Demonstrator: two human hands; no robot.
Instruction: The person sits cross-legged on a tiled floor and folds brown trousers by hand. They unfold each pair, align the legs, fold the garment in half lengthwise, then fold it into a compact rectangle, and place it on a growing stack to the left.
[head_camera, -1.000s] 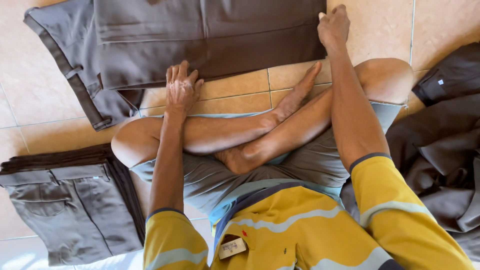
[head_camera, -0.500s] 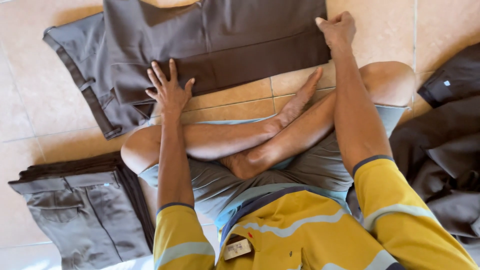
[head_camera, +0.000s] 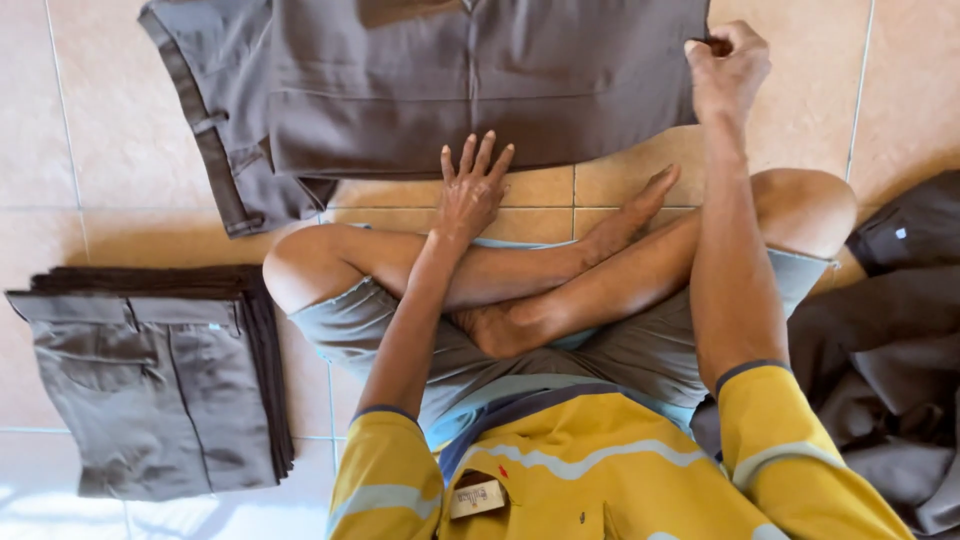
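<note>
Across the top of the frame we see the grey trousers (head_camera: 480, 90) lying lengthwise left to right, our left hand (head_camera: 470, 195) spread flat at their near edge and our right hand (head_camera: 728, 70) pinching their right end.

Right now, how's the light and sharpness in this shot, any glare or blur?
Head view: warm daylight, sharp throughout; the left hand and right hand on the grey trousers show no motion blur; washed-out glare on the floor tiles bottom left, beside the folded trouser stack; soft shadows under the knees.
</note>
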